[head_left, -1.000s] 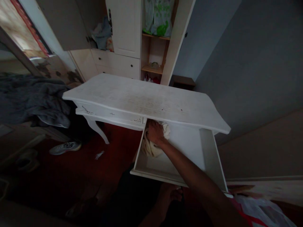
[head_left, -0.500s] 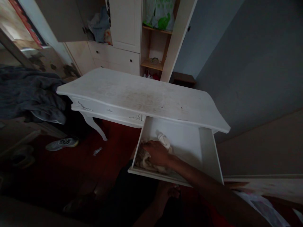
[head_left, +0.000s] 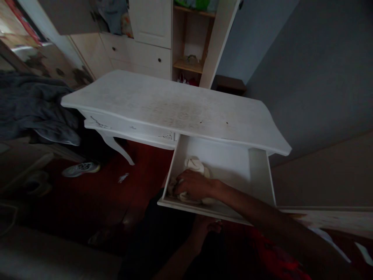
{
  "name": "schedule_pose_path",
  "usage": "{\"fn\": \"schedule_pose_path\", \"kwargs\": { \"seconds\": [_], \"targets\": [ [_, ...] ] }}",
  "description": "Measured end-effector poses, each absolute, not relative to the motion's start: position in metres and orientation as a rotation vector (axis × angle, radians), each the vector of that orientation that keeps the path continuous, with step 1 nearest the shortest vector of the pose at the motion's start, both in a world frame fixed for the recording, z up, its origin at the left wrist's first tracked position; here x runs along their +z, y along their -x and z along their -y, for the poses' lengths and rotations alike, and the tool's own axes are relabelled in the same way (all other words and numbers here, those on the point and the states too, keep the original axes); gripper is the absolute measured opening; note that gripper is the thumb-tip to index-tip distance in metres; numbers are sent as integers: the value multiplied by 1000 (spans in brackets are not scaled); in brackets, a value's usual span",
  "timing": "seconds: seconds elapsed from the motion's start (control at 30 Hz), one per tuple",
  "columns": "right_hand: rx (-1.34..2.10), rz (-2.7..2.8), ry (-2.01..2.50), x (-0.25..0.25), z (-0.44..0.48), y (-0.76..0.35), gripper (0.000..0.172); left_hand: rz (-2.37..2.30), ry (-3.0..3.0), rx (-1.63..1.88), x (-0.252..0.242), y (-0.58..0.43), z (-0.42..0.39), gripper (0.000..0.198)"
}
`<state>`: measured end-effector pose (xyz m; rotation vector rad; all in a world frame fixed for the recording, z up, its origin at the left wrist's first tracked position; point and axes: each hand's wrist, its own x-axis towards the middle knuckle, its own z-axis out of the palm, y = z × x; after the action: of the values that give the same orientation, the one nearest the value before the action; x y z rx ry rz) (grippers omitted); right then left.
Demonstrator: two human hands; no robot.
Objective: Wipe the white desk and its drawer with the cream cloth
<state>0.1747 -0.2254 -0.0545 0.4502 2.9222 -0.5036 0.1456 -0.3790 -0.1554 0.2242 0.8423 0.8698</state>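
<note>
Right hand (head_left: 194, 184) curling over cloth (head_left: 195, 165), drawer's (head_left: 227, 157) near-left; cloth lying under palm. Left hand (head_left: 208, 225) hanging below drawer. Can't tell either grip.

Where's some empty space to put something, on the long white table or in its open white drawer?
The top of the long white table is bare, just smudged. In the open white drawer, there's room between the table's edge, the drawer's right wall and the right forearm. The left side is crowded: the right hand is on a crumpled cream cloth.
</note>
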Motion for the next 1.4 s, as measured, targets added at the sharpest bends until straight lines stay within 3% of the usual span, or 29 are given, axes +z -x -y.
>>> {"fn": "schedule_pose_path", "kwargs": {
  "seconds": [0.2,0.37,0.63,0.87,1.1,1.27,1.4],
  "targets": [
    [-650,-2935,-434,-58,234,-223,35,-864,-218,869,-152,-146,377,32],
    [-766,-2827,-593,-60,243,-281,44,-873,-210,883,-152,-146,377,30],
    [-798,-2758,-854,-58,258,-354,43,-861,-223,900,-152,-144,378,27],
    [-584,-2804,-852,-57,255,-379,30,-884,-249,898,-151,-144,379,28],
    [-96,-2712,-1019,-51,229,-384,20,-890,-228,874,-152,-144,377,30],
    [216,-2590,-1299,-51,212,-376,29,-869,-252,861,-157,-144,377,31],
    [188,-2504,-1530,-53,202,-367,36,-868,-261,872,-161,-145,378,32]
  ]
}}
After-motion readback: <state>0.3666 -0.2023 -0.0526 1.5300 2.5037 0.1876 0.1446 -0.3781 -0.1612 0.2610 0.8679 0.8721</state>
